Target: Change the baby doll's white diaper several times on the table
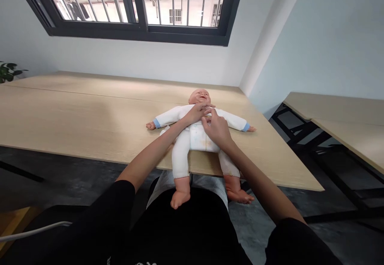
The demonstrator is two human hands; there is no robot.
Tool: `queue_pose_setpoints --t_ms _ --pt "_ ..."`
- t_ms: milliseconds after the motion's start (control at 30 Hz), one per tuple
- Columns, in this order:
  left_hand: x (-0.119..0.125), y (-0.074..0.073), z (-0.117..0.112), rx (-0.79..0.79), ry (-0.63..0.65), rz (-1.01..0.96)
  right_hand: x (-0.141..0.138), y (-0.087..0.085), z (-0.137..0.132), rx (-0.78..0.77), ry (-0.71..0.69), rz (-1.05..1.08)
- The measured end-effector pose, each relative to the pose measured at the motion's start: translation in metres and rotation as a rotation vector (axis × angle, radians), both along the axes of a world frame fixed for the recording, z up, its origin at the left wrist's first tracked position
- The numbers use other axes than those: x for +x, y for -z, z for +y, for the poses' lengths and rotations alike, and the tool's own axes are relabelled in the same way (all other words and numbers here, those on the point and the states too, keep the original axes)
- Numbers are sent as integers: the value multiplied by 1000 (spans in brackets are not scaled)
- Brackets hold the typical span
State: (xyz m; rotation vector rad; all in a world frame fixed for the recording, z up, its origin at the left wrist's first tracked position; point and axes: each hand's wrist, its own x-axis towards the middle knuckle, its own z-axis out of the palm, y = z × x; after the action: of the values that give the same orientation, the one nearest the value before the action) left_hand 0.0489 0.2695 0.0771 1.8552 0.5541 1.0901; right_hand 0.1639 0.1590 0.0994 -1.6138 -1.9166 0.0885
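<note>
A baby doll [200,95] lies on its back on the light wooden table, head toward the window, legs hanging over the front edge. It wears a white long-sleeved top [171,116] with blue cuffs and a pale patterned diaper [198,138]. My left hand [198,112] rests on the upper chest just below the chin, its fingers stretched to the right. Close beside it, my right hand [218,128] touches the chest with bent fingers, the thumb apart from them. The hands partly hide the chest and collar.
The table [75,113] reaches far to the left and ends at a wall under a barred window [138,27]. At the right stands another table [339,107] with black legs. A plant [10,72] shows at the left edge, and a white cable [39,230] runs lower left.
</note>
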Motion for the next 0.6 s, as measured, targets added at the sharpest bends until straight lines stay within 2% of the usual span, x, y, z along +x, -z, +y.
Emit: queue_pose_setpoints --t_ms 67,133,267,333,400,500,600 --pt "-9 -5 -5 -23 -96 -68 1 1 -4 -38 -27 -15" --pt "-27 -11 -15 14 -179 -56 3 2 -7 -68 -36 -59" --pt "-82 -13 -47 59 -365 182 5 3 -11 -80 -26 -188" --pt "-107 -6 -62 45 -436 286 5 4 -11 -72 -28 -212" --pt "-123 4 -72 12 -428 376 6 6 -10 -65 -29 -196" --pt "-130 19 -76 7 -359 509 9 8 -9 -48 -34 -155" --pt "-126 28 -71 47 -420 600 11 10 -8 -30 -46 -122"
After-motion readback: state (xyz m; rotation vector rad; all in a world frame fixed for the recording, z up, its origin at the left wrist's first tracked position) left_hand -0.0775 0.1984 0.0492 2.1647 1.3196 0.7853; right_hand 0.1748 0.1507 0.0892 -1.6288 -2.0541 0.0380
